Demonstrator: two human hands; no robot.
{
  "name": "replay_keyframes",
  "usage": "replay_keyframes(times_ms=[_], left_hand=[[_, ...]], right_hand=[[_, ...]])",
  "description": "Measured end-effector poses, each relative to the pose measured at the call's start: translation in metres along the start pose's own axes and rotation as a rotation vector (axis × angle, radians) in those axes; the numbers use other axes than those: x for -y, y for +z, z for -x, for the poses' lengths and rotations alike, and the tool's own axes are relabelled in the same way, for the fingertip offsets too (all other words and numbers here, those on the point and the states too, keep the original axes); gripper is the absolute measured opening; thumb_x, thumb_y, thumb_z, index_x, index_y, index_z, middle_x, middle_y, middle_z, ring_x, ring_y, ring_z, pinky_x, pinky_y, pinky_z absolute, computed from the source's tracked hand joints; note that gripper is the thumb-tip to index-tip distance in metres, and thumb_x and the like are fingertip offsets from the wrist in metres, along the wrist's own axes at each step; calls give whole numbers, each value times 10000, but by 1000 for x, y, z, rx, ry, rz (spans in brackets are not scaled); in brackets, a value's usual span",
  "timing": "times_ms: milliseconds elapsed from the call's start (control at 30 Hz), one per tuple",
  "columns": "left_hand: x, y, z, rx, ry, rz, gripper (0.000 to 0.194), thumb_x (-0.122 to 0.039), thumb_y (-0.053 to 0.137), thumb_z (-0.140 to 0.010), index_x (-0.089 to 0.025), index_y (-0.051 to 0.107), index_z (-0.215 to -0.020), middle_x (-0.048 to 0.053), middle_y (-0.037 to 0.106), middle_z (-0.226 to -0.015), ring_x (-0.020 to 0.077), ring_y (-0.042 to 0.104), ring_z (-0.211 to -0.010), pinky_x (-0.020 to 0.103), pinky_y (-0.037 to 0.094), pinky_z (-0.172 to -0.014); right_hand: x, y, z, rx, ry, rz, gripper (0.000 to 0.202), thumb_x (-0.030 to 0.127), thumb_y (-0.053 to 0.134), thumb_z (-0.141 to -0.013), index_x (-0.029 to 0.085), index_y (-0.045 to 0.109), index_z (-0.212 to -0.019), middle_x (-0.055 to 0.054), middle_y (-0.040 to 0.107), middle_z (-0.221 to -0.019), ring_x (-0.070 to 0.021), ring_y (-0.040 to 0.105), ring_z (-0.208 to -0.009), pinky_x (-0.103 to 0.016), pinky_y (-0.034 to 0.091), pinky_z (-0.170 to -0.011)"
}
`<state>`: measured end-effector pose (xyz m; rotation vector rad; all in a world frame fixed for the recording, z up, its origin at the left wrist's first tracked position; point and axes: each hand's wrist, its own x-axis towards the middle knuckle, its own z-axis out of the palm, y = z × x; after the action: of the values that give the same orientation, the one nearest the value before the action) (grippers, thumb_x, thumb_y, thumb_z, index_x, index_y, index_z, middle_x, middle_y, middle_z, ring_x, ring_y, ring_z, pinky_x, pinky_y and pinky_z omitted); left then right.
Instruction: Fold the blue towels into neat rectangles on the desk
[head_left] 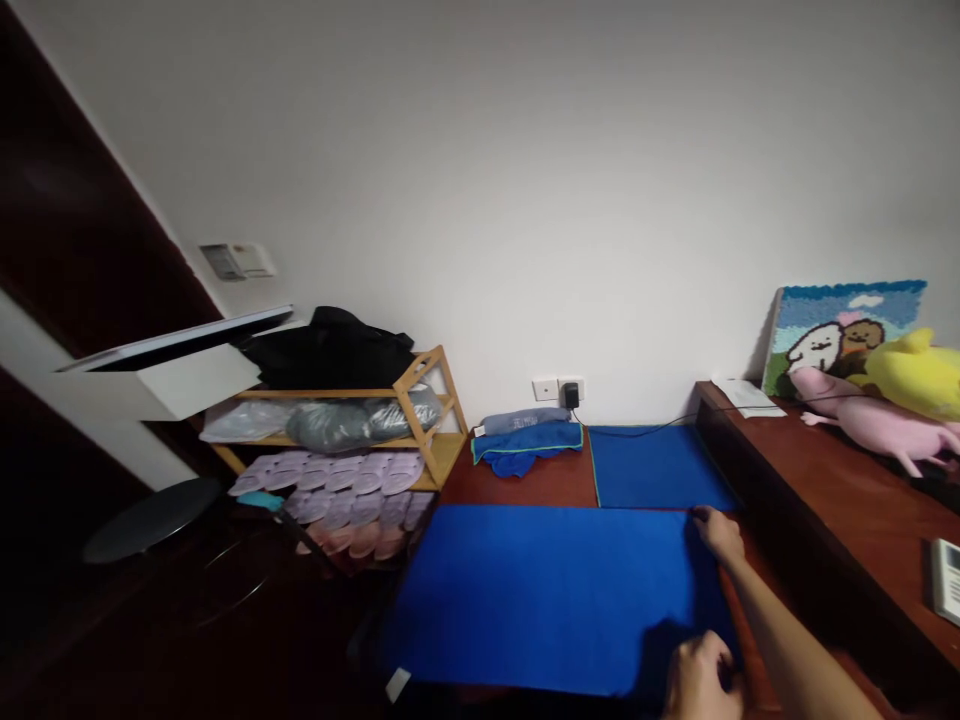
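A large blue cloth (540,600) lies spread out flat over the low brown surface, with a white tag (398,684) at its near left corner. My right hand (720,537) is pinched on its far right corner, the arm reaching in from the lower right. Closer to me, my left hand (703,680) is closed at the near right corner, fingers curled and partly cut off by the frame's bottom. Behind lies a second blue cloth (652,465), flat with a green edge. Left of it a crumpled blue cloth (517,455) lies under a folded grey-blue one (523,421).
At left stands a wooden rack (431,415) with bagged items, lilac slippers (375,470) and a black bag (337,350). A round stool (150,520) is beside it. On the right, a raised brown ledge (817,480) bears plush toys (892,420). A black plug (571,395) trails a cable.
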<state>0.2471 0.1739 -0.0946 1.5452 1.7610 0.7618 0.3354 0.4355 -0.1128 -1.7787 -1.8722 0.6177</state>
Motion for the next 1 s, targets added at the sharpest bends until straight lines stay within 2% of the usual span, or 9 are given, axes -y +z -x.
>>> replay_keyframes(times_ms=[67, 133, 267, 367, 500, 667, 800, 900, 1000], left_hand=[[4, -15, 6, -53, -42, 84, 302, -134, 688, -674, -275, 662, -941, 51, 755, -898, 235, 697, -831, 345, 526, -737], [9, -33, 15, -108, -72, 151, 348, -130, 708, -648, -270, 671, -965, 43, 751, -859, 228, 703, -816, 338, 534, -746], [28, -80, 44, -214, -85, 225, 205, -214, 734, -690, -259, 681, -883, 41, 743, -805, 224, 703, -791, 338, 538, -741], [47, -121, 74, -289, -77, 293, 166, -341, 762, -743, -261, 653, -841, 25, 726, -750, 209, 699, -747, 317, 538, -713], [65, -182, 118, -396, -32, 481, 317, -529, 743, -802, -245, 605, -831, 18, 705, -664, 199, 705, -659, 289, 539, -645], [85, -266, 175, -624, -44, 607, 450, -672, 681, -828, -232, 586, -832, 27, 714, -656, 219, 723, -665, 277, 539, -625], [122, -322, 211, -812, -105, 490, 439, -677, 610, -873, -241, 608, -821, 23, 722, -687, 230, 732, -704, 288, 554, -677], [170, -345, 226, -917, -229, 319, 399, -633, 538, -911, -259, 615, -798, 19, 727, -691, 226, 722, -683, 274, 537, -642], [226, -349, 229, -965, -387, 133, 280, -504, 517, -897, -280, 635, -777, 15, 741, -724, 221, 722, -687, 271, 523, -640]], right_hand=[[18, -3, 5, 5, 16, -10, 399, 419, 569, -749, 203, 793, -999, -187, 793, -940, -340, 755, -831, -439, 575, -697], [38, -8, 10, 14, -1, -40, 372, 436, 554, -759, 224, 790, -952, -147, 792, -847, -299, 750, -744, -393, 564, -651], [91, -19, 20, 75, -123, -149, 359, 466, 523, -784, 230, 781, -868, -85, 797, -846, -242, 741, -761, -328, 557, -678], [143, -20, 31, 168, -241, -248, 447, 500, 495, -817, 179, 785, -932, -87, 794, -845, -226, 726, -748, -316, 558, -657], [226, -2, 53, 296, -422, -362, 503, 477, 465, -858, 131, 773, -1055, -89, 792, -869, -214, 724, -788, -315, 573, -693], [337, 45, 83, 392, -647, -366, 362, 373, 571, -832, 199, 773, -1077, -65, 794, -1008, -235, 723, -927, -344, 569, -842], [421, 103, 108, 453, -785, -275, 308, 304, 569, -876, 213, 777, -1084, -82, 773, -1079, -248, 696, -1021, -359, 533, -936], [469, 157, 128, 496, -855, -178, 271, 244, 591, -884, 213, 784, -1072, -100, 745, -1135, -250, 654, -1119, -354, 486, -1011], [494, 212, 149, 561, -882, -62, 237, 184, 609, -869, 222, 795, -1012, -102, 726, -1165, -243, 656, -1121, -345, 480, -1006]])
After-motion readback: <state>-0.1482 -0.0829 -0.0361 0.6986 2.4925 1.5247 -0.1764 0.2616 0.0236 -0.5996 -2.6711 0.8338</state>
